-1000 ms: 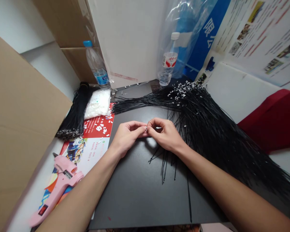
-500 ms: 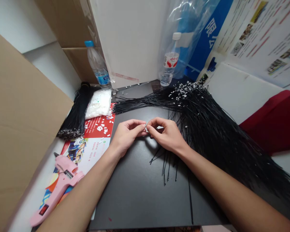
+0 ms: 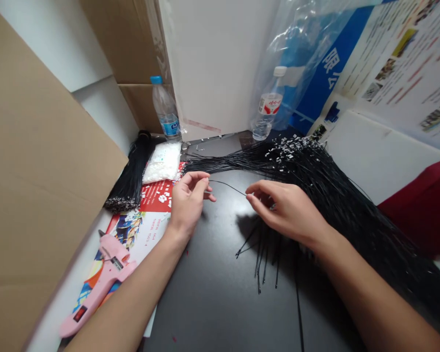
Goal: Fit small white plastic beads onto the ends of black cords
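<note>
A single thin black wire runs between my two hands above the dark table. My left hand pinches one end between thumb and forefinger, its other fingers loosely curled. The other end is held at the fingertips of my right hand, thumb against forefinger. Whether a small white piece sits at the left fingertips is too small to tell. Beside my right hand lies a big heap of black wires, many with small white pieces at their ends. Several loose wire ends stick out below that hand.
A pink glue gun lies on a printed sheet at left, near a bag of white pieces and a bundle of black wires. Two water bottles stand behind. Cardboard rises at far left.
My hands were together at their fingertips. They have drawn apart, my right hand moving right, and the black wire now shows between them. The whole view has shifted slightly.
</note>
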The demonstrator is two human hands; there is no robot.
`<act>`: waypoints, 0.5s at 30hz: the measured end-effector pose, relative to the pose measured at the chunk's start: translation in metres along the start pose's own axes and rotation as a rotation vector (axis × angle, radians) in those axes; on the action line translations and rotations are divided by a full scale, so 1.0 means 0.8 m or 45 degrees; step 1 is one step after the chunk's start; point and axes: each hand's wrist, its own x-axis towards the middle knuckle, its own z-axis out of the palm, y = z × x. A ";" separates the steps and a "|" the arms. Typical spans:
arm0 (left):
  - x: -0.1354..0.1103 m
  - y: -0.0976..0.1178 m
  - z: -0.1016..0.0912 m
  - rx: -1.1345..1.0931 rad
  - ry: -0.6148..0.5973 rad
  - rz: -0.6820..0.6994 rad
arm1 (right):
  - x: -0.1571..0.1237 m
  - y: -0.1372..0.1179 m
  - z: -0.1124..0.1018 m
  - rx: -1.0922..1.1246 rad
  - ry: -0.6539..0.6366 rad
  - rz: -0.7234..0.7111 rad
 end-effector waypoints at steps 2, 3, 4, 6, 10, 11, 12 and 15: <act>0.002 0.002 -0.002 -0.025 0.020 0.031 | 0.000 -0.001 -0.010 0.007 0.014 -0.037; 0.002 0.002 -0.002 -0.025 0.019 0.040 | 0.001 -0.003 -0.014 0.029 0.021 -0.051; 0.002 0.002 -0.002 -0.019 0.010 0.043 | 0.001 -0.005 -0.017 0.053 0.032 -0.060; 0.002 0.004 -0.001 0.012 -0.007 0.043 | 0.001 -0.010 -0.028 0.073 0.087 -0.067; 0.011 0.024 -0.011 0.070 0.065 0.102 | 0.004 -0.011 -0.076 -0.101 0.344 0.022; 0.014 0.031 -0.016 0.062 0.120 0.146 | 0.007 -0.006 -0.092 -0.194 0.413 0.084; 0.018 0.039 -0.022 0.064 0.190 0.192 | 0.011 0.002 -0.107 -0.301 0.462 0.147; 0.027 0.055 -0.044 0.275 0.329 0.361 | 0.031 0.045 -0.137 -0.622 0.530 0.279</act>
